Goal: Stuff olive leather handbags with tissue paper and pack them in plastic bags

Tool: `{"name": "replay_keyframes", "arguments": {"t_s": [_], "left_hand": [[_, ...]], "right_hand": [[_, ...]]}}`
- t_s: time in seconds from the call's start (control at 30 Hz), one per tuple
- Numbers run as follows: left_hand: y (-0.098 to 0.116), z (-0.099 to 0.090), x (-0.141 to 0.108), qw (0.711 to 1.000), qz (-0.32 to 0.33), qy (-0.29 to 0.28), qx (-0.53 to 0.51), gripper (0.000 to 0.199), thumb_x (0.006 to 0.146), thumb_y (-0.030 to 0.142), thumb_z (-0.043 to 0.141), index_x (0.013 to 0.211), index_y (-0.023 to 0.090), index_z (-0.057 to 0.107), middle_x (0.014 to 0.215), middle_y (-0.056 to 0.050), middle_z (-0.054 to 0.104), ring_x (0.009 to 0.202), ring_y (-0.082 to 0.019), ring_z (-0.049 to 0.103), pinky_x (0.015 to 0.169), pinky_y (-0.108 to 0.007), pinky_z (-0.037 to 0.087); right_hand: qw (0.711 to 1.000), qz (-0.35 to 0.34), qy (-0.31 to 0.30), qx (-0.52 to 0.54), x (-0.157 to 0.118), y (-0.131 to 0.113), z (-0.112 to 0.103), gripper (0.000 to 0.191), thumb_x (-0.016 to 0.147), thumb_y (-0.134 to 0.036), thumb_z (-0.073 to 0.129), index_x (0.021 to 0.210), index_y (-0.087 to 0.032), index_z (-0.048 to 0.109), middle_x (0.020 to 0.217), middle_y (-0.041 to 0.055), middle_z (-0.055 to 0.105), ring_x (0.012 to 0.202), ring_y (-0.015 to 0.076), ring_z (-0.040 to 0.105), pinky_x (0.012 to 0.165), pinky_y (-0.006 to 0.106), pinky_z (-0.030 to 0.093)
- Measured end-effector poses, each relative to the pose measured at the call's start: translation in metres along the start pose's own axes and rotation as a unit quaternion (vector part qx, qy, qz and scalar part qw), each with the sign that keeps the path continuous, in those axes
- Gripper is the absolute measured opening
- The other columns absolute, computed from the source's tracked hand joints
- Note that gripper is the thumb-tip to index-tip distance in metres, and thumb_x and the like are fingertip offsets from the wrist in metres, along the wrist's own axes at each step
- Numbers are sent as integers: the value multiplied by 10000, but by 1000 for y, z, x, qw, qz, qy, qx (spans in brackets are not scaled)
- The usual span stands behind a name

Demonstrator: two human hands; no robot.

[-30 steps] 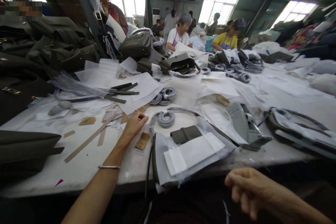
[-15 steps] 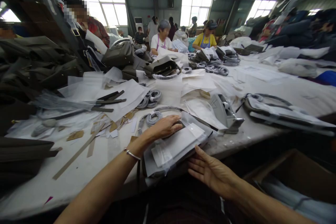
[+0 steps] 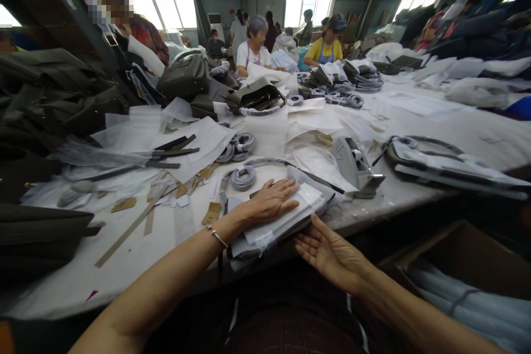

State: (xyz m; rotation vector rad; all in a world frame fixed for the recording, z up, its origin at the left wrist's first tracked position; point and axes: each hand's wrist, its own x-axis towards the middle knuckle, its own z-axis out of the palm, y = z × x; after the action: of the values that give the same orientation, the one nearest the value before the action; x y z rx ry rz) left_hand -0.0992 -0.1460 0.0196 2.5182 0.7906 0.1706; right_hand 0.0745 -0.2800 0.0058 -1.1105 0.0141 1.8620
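A flat handbag (image 3: pixel 286 227) lies at the table's front edge, topped with white wrapping sheets (image 3: pixel 265 237). My left hand (image 3: pixel 274 199) rests flat on those sheets, fingers stretched out. Palm up, my right hand (image 3: pixel 323 243) is at the bag's front edge with its fingers apart; whether the fingertips touch the underside is hidden. A wrapped handle curves behind the bag, and a coiled, wrapped strap (image 3: pixel 243 177) lies inside that curve. A tape dispenser (image 3: pixel 359 168) stands on the table to the right of the bag.
Another wrapped bag (image 3: pixel 440 163) lies to the right. Paper tags (image 3: pixel 124 204) and dark strips (image 3: pixel 174 156) are scattered left, near piled dark bags (image 3: pixel 62 88). An open carton (image 3: pixel 452 254) holding pale rolls is at lower right. Co-workers sit across the table.
My left hand has flattened and slid slightly right over the white sheets. My right hand stays at the bag's front edge. The view has tilted slightly.
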Motion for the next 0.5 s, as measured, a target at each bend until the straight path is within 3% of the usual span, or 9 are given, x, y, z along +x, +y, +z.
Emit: {"name": "replay_keyframes", "arguments": {"t_s": [0.13,0.3,0.43,0.5], "left_hand": [[5,7,-6,1000,7,2,19,624,1007,534,240,1515,172,264,1598,-121,220,1492,-216,147,1204,-496,55],[7,13,-13,1000,18,18,15,607,1003,536,259,1511,205,281,1590,-114,252,1485,-237,180,1198,-516,91],[9,9,-14,998,32,41,26,572,1003,508,304,1488,208,339,1554,-130,338,1448,-252,288,1183,-515,174],[4,-4,-14,997,10,61,36,479,1005,475,336,1421,269,455,1485,-65,466,1378,-214,414,1154,-416,288]], "right_hand": [[1000,-2,11,-8,-1,5,7,598,659,-407,872,1112,-131,597,1005,116,667,953,232,663,807,323,574],[999,-13,-34,15,-2,14,22,720,654,-363,881,1264,-180,546,1100,109,689,1023,254,661,883,364,541],[1000,-7,28,-3,8,22,32,687,674,-395,858,1265,-228,550,990,59,729,893,238,687,837,393,548],[998,-23,54,-9,13,23,33,646,678,-360,853,1237,-217,561,920,45,738,832,224,686,814,390,550]]}}
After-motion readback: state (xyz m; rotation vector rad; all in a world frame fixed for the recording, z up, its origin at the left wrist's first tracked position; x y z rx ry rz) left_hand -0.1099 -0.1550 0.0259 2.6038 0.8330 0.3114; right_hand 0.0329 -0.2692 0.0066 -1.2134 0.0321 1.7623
